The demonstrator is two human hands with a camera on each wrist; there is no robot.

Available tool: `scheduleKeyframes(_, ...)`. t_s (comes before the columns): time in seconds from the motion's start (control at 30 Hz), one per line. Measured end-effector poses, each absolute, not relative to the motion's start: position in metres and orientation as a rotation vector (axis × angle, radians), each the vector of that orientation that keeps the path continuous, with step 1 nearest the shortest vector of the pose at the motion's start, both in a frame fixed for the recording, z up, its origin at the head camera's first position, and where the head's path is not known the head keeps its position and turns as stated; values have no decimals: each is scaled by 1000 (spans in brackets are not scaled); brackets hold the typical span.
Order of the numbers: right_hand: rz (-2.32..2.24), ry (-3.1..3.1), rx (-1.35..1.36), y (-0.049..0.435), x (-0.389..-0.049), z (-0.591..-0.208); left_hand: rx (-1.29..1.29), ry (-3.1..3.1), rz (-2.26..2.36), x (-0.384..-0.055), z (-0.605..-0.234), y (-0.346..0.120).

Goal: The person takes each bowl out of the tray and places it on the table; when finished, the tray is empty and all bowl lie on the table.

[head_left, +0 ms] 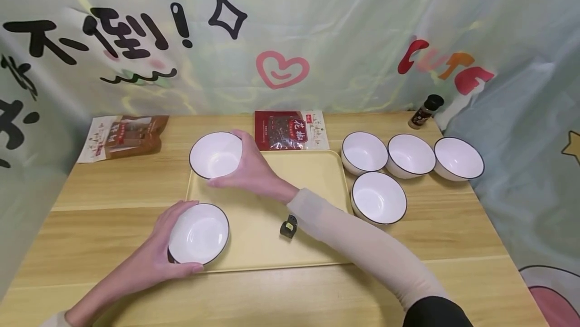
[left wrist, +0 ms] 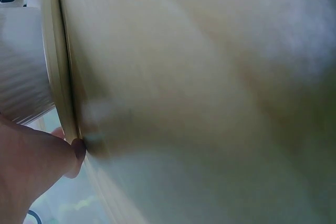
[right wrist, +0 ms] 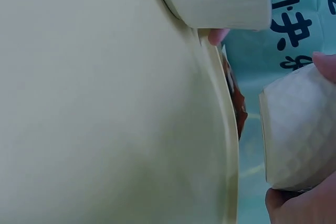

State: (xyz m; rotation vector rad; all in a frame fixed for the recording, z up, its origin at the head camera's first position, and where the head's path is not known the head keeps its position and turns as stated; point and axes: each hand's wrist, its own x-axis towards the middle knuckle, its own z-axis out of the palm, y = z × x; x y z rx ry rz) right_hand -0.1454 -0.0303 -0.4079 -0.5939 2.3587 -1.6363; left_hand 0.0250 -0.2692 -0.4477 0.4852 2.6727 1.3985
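Reading clock directions from the middle of the beige tray [head_left: 254,236]. At 8, gripping a fluted white bowl [head_left: 199,234] with the left hand [head_left: 160,246]: curved thumb and fingers around the outer wall, spread to the bowl's width, likely to steady it without touching the inside. Apparently resting on the tray's near-left corner. At 3, just beside the tray: a loose white bowl [head_left: 379,197]. Between 10 and 11, pinching a diamond-embossed bowl [head_left: 215,155] with the right hand [head_left: 249,166], thumb and fingers wide across opposite sides, probably for level support; seemingly held above the tray. At 2: a row of three bowls [head_left: 411,155], probably aligned for easy reach. Farther: brown packet [head_left: 131,135] at 10, Sichuan-peppercorn packet [head_left: 291,130] at 12, black-capped spice bottle [head_left: 426,112] at 2.
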Motion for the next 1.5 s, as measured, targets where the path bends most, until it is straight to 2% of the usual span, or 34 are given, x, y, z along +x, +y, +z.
scheduleKeyframes(0.67,-1707,2406,-513,23,-147,-385,470,2703,1351,25,-446,-268)
scheduleKeyframes(1.5,-1722,2490,-352,99,-146,-336,482,2720,1311,26,-445,-268)
